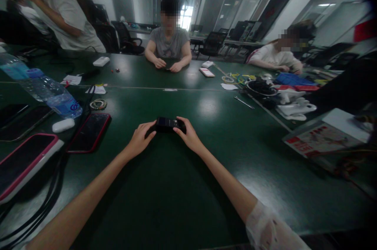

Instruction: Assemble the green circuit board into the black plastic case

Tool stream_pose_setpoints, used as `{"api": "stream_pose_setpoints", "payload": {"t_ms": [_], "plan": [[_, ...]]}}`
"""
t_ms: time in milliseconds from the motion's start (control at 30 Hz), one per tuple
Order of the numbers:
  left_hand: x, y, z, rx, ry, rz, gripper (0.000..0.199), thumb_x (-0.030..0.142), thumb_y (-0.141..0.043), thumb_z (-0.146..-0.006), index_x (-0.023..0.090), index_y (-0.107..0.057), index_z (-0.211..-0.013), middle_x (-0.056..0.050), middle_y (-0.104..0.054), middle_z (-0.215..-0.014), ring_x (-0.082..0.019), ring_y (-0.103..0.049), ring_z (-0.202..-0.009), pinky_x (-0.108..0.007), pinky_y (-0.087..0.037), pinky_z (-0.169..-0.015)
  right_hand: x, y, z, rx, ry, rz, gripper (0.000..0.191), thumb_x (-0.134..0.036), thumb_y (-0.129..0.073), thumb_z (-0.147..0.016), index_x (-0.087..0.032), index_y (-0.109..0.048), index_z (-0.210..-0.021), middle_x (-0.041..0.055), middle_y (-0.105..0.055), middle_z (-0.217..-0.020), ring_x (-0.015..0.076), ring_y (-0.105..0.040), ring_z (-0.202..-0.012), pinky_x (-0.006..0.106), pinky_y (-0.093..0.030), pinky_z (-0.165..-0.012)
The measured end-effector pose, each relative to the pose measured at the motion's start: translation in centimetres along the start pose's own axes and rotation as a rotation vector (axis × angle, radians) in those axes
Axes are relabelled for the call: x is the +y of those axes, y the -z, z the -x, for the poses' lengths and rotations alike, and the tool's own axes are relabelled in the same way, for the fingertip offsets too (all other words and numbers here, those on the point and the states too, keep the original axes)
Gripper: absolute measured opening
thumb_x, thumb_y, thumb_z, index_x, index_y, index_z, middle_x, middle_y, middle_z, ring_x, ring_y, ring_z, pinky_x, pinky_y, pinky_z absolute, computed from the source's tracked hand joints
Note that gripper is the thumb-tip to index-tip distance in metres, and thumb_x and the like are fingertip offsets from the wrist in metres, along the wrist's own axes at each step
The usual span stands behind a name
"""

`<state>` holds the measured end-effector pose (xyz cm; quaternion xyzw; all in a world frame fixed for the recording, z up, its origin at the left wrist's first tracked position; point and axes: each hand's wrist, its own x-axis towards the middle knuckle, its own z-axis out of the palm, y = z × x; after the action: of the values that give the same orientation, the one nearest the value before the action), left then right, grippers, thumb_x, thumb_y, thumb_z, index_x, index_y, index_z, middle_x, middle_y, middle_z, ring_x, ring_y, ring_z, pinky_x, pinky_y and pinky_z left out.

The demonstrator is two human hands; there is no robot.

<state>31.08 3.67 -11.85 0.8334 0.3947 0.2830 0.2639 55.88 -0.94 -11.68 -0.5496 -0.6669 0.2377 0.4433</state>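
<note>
A small black oblong device (165, 125), with faint pale markings on its face, is at the middle of the green table (176, 195). My left hand (142, 136) grips its left end between thumb and fingers. At the other end, my right hand (187, 133) closes on it the same way, thumb in front and fingers behind. I cannot make out exactly what kind of device it is. Whether it rests on the table or is slightly raised, I cannot tell.
Left are a red-edged phone (89, 133), a pink-framed phone (28, 159), a white case (63, 125), a water bottle (55, 94) and black cables (54, 187). Right are a wrench (244, 102), cables (260, 85), white gloves (296, 108) and a printed box (326, 134). A person (169, 41) sits opposite.
</note>
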Motion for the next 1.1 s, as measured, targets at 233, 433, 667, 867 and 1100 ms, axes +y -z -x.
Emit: {"api": "stream_pose_setpoints", "payload": {"t_ms": [233,433,667,867,1100], "plan": [[0.7,0.4,0.3,-0.052,0.022,-0.012,0.049,0.034,-0.042,-0.095,0.032,-0.03,-0.143,-0.006,-0.042,-0.145,-0.026,-0.037,-0.133,-0.054,-0.033,-0.104,0.0,0.2,0.1,-0.005,0.017,-0.001,0.053,-0.026,-0.064,-0.083,-0.027,-0.042,-0.13,0.0068,-0.051,-0.128,0.023,-0.049,-0.122,0.045,-0.04,-0.105],[0.4,0.1,0.3,-0.057,0.095,-0.007,0.058,0.041,-0.046,-0.093,0.03,-0.024,-0.146,-0.01,-0.041,-0.145,-0.03,-0.039,-0.131,-0.055,-0.033,-0.103,-0.3,0.3,0.1,0.021,-0.012,-0.074,0.047,-0.028,-0.067,-0.08,-0.025,-0.046,-0.122,0.0067,-0.055,-0.121,0.0224,-0.055,-0.114,0.043,-0.045,-0.1],[0.6,0.5,0.5,-0.061,0.083,0.03,0.054,0.039,-0.046,-0.093,0.03,-0.027,-0.143,-0.009,-0.041,-0.144,-0.028,-0.041,-0.131,-0.053,-0.034,-0.103,-0.9,1.1,0.1,0.373,0.031,-0.032,0.047,-0.035,-0.064,-0.082,-0.023,-0.043,-0.123,0.0094,-0.053,-0.121,0.0226,-0.054,-0.112,0.04,-0.048,-0.095],[1.1,0.9,0.7,-0.051,0.086,0.083,0.041,0.035,-0.046,-0.093,0.029,-0.038,-0.133,-0.007,-0.043,-0.142,-0.027,-0.042,-0.13,-0.053,-0.036,-0.103,1.8,2.9,-0.2,0.612,-0.043,0.185,0.046,-0.034,-0.062,-0.082,-0.017,-0.044,-0.121,0.0132,-0.054,-0.116,0.0254,-0.055,-0.106,0.046,-0.044,-0.095],[1.2,0.8,0.4,-0.056,0.017,0.018,0.029,0.027,-0.044,-0.094,0.028,-0.048,-0.123,-0.004,-0.042,-0.144,-0.025,-0.039,-0.132,-0.054,-0.032,-0.106,3.5,2.8,-0.1,0.588,-0.056,0.279,0.046,-0.031,-0.064,-0.079,-0.016,-0.045,-0.118,0.0134,-0.054,-0.112,0.0266,-0.053,-0.104,0.048,-0.044,-0.093]]}}
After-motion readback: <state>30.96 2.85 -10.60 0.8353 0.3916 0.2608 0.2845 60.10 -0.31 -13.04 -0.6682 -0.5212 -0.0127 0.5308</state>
